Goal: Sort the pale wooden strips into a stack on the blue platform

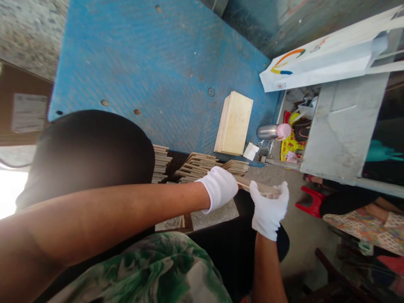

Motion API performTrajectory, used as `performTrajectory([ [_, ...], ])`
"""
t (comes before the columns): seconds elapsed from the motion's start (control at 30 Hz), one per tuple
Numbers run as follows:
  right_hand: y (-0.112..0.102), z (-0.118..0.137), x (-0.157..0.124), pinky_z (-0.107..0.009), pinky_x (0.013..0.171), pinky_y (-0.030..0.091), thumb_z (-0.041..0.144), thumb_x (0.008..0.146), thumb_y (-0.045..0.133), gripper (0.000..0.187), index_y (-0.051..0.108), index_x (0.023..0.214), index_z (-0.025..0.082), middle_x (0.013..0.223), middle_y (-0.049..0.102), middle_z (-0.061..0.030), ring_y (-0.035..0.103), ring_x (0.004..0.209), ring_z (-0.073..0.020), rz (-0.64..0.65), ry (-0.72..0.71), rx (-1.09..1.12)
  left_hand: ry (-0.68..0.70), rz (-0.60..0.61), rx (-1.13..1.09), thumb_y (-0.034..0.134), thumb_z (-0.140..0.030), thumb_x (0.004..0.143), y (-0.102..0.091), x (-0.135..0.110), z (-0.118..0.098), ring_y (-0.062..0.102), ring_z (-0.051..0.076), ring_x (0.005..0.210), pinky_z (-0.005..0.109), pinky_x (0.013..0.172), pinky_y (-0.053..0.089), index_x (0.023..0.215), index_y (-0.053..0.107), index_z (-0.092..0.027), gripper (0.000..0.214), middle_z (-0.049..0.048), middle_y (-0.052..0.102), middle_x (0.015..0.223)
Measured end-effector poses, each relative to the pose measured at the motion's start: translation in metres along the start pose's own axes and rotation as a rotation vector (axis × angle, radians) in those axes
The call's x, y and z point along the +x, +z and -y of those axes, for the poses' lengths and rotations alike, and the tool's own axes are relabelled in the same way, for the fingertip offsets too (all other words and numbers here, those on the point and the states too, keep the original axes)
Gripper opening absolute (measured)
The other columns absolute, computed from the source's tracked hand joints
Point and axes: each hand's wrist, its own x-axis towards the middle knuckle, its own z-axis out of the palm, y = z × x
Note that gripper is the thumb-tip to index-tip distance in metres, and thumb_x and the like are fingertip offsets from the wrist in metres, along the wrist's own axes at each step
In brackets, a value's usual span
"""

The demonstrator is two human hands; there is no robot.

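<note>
Both hands wear white gloves and are over my lap. Between them is a thin pale wooden board (257,185), seen nearly edge-on. My left hand (220,188) is closed round its left end, with the fingertips hidden behind the glove's back. My right hand (270,207) grips the other end, thumb on the near side and fingers on the far side. Just beyond my left hand, staggered stacks of thin boards (198,165) lie below the edge of the blue table (151,71). On that table stands a neat pile of pale boards (236,124).
Right of the pile are a white scrap (251,151) and a metal flask with a pink lid (267,131). A white paper bag (322,54) leans over a grey metal cabinet (345,122). A seated person (362,223) and a red stool (311,202) are at the right.
</note>
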Motion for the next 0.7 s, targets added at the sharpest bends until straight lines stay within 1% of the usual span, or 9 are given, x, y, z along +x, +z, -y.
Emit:
performTrajectory([
  [0.1,-0.029,0.012,-0.011,-0.048,0.103,0.046,0.054,0.067,0.074,0.096,0.030,0.145,0.020,0.133,0.049,-0.0133,0.054,0.119,-0.0286,-0.022,-0.041,0.092,0.010,-0.095,0.038,0.037,-0.003,0.086,0.006,0.004,-0.002,0.068,0.032,0.079,0.038,0.059,0.052,0.106,0.062,0.002,0.032,0.0233,0.067,0.087],
  [0.17,-0.042,0.020,-0.016,-0.050,0.104,0.044,0.052,0.067,0.076,0.095,0.031,0.145,0.021,0.133,0.049,-0.0124,0.053,0.121,-0.0282,-0.025,-0.068,0.153,0.035,-0.155,0.029,0.033,-0.005,0.089,0.005,0.005,-0.003,0.068,0.031,0.079,0.038,0.059,0.052,0.110,0.059,0.002,0.035,0.0228,0.067,0.088],
  [0.27,-0.049,0.032,-0.020,-0.048,0.106,0.042,0.048,0.066,0.078,0.097,0.031,0.145,0.018,0.137,0.047,-0.0145,0.049,0.126,-0.0280,0.001,-0.076,0.307,0.086,-0.172,-0.002,0.032,-0.007,0.088,0.000,0.005,-0.003,0.067,0.030,0.076,0.036,0.058,0.050,0.101,0.063,-0.002,0.033,0.0208,0.067,0.087],
  [0.37,-0.046,0.040,-0.017,-0.047,0.106,0.042,0.043,0.066,0.078,0.100,0.026,0.148,0.018,0.143,0.042,-0.0161,0.046,0.130,-0.0280,0.054,-0.026,0.413,0.102,-0.145,0.016,0.033,-0.005,0.086,-0.004,0.002,-0.002,0.066,0.029,0.071,0.036,0.055,0.049,0.092,0.065,-0.003,0.033,0.0211,0.067,0.083],
  [0.5,-0.036,0.042,-0.009,-0.048,0.110,0.036,0.036,0.065,0.077,0.103,0.021,0.150,0.021,0.150,0.034,-0.0153,0.039,0.136,-0.0273,0.132,0.059,0.578,0.084,-0.116,-0.027,0.037,-0.009,0.084,-0.006,0.001,0.000,0.066,0.030,0.071,0.038,0.056,0.050,0.088,0.066,-0.005,0.030,0.0193,0.067,0.079],
  [0.6,-0.021,0.030,-0.007,-0.047,0.111,0.033,0.035,0.063,0.075,0.109,0.013,0.152,0.019,0.153,0.028,-0.0165,0.035,0.138,-0.0266,0.199,0.131,0.668,0.018,-0.035,-0.139,0.041,-0.018,0.088,-0.012,0.001,0.002,0.068,0.031,0.073,0.038,0.059,0.052,0.087,0.067,-0.007,0.028,0.0175,0.068,0.078],
  [0.7,0.000,0.013,-0.013,-0.049,0.109,0.035,0.037,0.061,0.073,0.116,0.005,0.153,0.018,0.154,0.024,-0.0192,0.033,0.139,-0.0285,0.312,0.183,0.653,-0.061,0.067,-0.254,0.043,-0.028,0.091,-0.023,0.003,0.004,0.069,0.027,0.073,0.032,0.060,0.051,0.091,0.069,-0.010,0.032,0.0147,0.070,0.079],
])
